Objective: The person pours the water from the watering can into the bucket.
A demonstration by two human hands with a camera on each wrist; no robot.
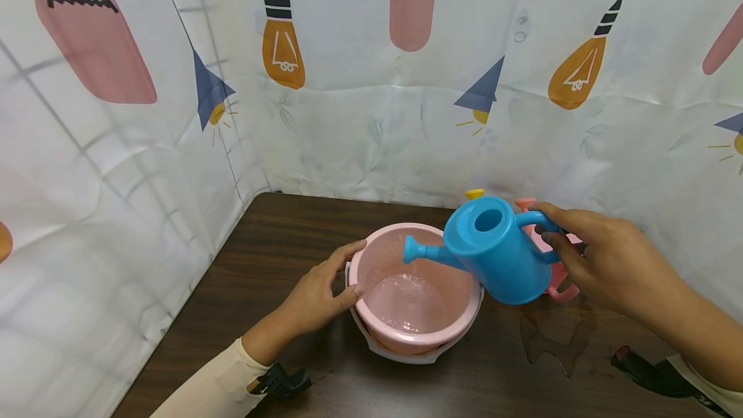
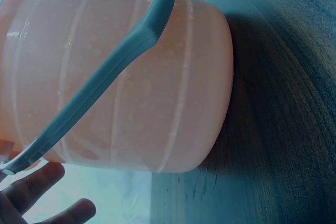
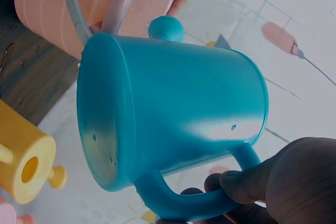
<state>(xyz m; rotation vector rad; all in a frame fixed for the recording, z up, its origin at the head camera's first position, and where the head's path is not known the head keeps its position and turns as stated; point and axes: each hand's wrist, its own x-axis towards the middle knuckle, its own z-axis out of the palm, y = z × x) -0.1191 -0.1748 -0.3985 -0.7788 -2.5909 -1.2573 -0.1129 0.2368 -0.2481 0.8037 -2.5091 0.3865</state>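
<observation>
In the head view, a pink bucket (image 1: 458, 328) with a pale handle stands on the dark wooden table, a little water in its bottom. My left hand (image 1: 316, 295) holds its left rim, thumb and forefinger spread along the edge. The left wrist view shows the bucket's ribbed side (image 2: 142, 87) and its handle hanging across it. My right hand (image 1: 609, 257) grips the handle of a blue watering can (image 1: 505, 257). The can tilts left, its spout head over the bucket's opening. Drops cling to the can's base in the right wrist view.
Behind the blue can stand a pink watering can (image 1: 560, 282) and a yellow watering can (image 3: 26, 153), both partly hidden in the head view. Spilled water (image 1: 557, 340) lies on the table (image 1: 278, 231) to the bucket's right. A patterned curtain (image 1: 360, 128) surrounds the back and left.
</observation>
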